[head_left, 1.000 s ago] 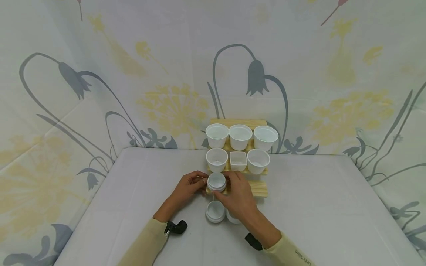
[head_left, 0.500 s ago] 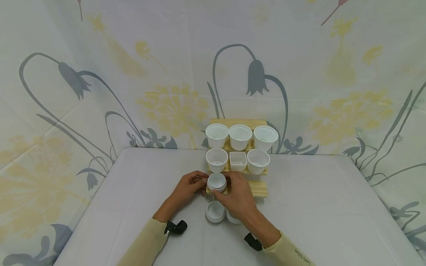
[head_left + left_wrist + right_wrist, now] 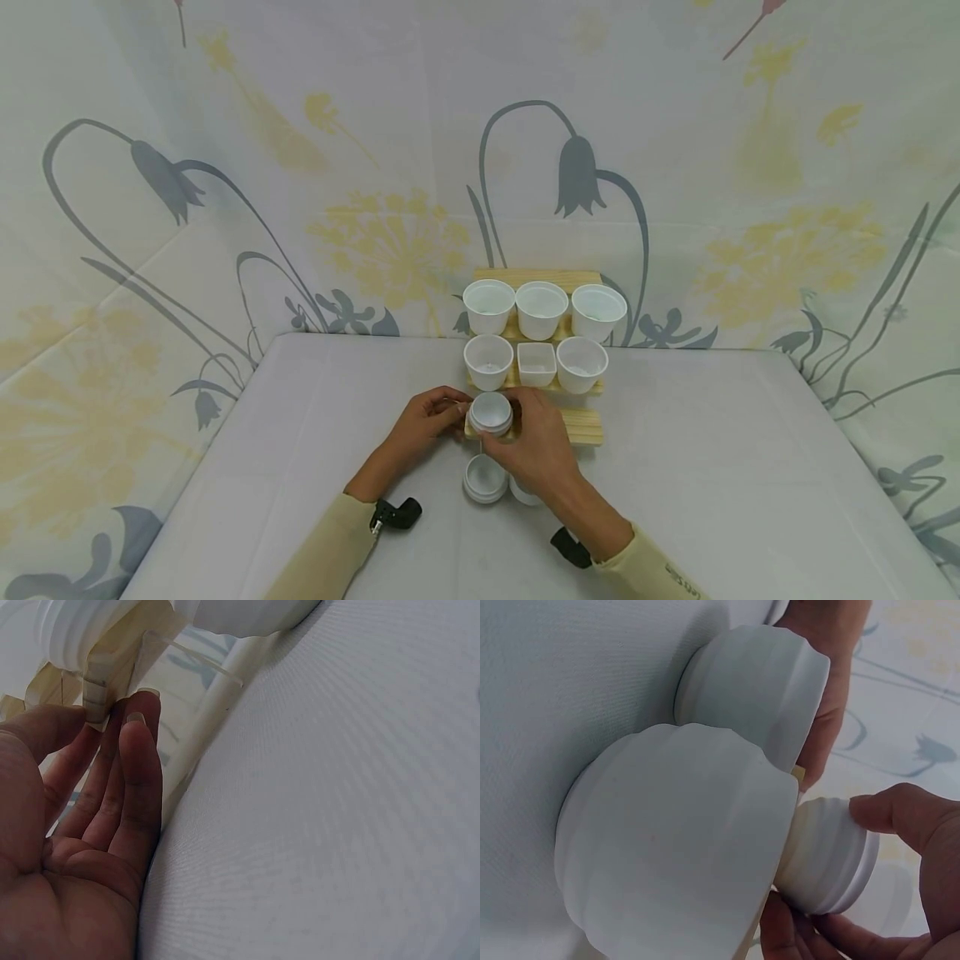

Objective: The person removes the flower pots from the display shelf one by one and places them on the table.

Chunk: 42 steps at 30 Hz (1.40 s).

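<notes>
My right hand (image 3: 542,442) holds a small white ribbed jar (image 3: 491,412) at the left end of the lowest step of a tiered wooden rack (image 3: 583,427). In the right wrist view its thumb is on one side of the jar (image 3: 826,859) and its fingers on the other. My left hand (image 3: 429,425) is at the step's left end; in the left wrist view, thumb and fingertips pinch the wooden board (image 3: 105,679). Two more white jars stand on the table in front of the rack: one (image 3: 486,478) in plain sight, the other (image 3: 525,492) partly behind my right hand.
White round cups, such as the left one (image 3: 489,307), line the rack's top step. On the middle step a square clear cup (image 3: 537,364) sits between two round cups. A white cloth covers the table (image 3: 712,467), and a flower-patterned curtain (image 3: 420,150) hangs behind.
The jar in my right hand has shifted very slightly to the right and toward me. My left hand stays at the rack's left end, and everything else looks the same.
</notes>
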Tool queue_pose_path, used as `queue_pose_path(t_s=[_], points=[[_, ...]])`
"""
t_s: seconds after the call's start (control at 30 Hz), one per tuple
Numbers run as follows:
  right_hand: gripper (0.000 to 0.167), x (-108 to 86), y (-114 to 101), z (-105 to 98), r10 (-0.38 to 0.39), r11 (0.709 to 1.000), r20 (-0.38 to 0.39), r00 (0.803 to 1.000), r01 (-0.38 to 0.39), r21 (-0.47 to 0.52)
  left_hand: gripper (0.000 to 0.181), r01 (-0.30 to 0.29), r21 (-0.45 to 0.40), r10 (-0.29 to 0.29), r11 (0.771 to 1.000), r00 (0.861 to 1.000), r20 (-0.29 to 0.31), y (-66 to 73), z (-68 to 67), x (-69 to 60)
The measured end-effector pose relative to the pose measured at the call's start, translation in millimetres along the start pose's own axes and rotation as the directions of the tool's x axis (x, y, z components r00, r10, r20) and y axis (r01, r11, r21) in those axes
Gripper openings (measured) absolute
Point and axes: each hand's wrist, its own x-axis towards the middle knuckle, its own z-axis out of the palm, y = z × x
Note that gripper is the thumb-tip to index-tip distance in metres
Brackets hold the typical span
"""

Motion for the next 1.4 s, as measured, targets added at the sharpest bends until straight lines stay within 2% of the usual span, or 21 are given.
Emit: queue_pose_path(t_s=[0.9, 1.4], points=[[0.058, -10.3, -4.1, -8.8, -0.077, 0.996, -0.054, 0.996, 0.079, 0.028, 0.025, -0.012, 0.027, 0.012, 1.000, 1.000, -0.006, 0.2, 0.6, 0.4], [0.059, -18.5, -6.7, -15.0, -0.045, 0.999, -0.029, 0.999, 0.045, -0.002, 0.025, 0.006, 0.034, -0.005, 0.999, 1.000, -0.011, 1.4, 0.8, -0.4]])
